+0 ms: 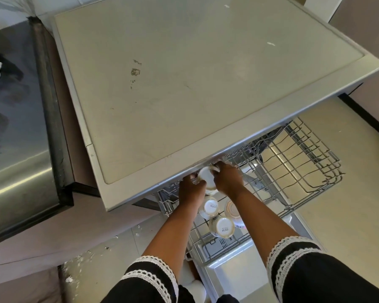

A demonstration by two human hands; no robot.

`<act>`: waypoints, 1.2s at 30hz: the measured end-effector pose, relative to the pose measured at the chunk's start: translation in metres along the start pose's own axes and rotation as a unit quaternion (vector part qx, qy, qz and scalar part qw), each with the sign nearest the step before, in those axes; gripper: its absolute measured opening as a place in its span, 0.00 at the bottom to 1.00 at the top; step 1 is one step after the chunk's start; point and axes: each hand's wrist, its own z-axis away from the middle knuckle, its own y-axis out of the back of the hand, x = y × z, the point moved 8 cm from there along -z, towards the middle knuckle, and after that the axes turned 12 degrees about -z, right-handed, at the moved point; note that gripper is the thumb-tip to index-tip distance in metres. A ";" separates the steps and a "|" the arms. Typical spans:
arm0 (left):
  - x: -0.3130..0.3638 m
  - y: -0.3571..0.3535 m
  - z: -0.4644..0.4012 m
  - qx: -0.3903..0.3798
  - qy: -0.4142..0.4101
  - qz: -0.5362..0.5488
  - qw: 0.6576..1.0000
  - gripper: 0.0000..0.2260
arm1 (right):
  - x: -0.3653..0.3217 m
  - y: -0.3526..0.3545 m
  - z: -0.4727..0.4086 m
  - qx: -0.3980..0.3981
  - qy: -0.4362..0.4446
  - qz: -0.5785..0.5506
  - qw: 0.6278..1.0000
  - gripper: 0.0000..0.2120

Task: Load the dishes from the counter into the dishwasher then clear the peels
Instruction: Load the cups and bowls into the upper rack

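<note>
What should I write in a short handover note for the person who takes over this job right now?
Both hands hold one white cup upside down over the rack: left hand, right hand.
Done: two cups marked SISTA and one more dish sit bottom-up in the pulled-out rack.
Left: set this cup down. The dishwasher top shows only small stains; no peels are in view, so look for them and for other dishes elsewhere.
</note>
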 end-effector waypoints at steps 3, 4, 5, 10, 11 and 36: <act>-0.002 -0.006 0.000 -0.001 0.000 0.008 1.000 0.20 | 0.005 -0.009 0.006 -0.022 -0.019 -0.063 0.998 0.22; 0.000 -0.006 0.002 -0.002 -0.004 0.009 1.000 0.20 | 0.005 -0.012 0.007 -0.021 -0.021 -0.075 0.997 0.24; 0.001 -0.008 0.001 -0.001 -0.011 0.010 1.000 0.20 | 0.007 -0.013 0.009 -0.015 -0.022 -0.085 0.996 0.25; 0.013 -0.006 0.001 0.010 -0.050 0.004 0.999 0.19 | 0.011 -0.014 0.014 0.013 -0.029 -0.128 0.991 0.28; 0.014 -0.007 -0.001 0.012 -0.056 0.003 0.998 0.19 | 0.012 -0.013 0.014 0.017 -0.028 -0.134 0.990 0.27; 0.039 0.015 0.056 0.070 -0.187 -0.190 0.961 0.31 | -0.009 0.029 0.073 0.078 -0.011 -0.072 0.994 0.24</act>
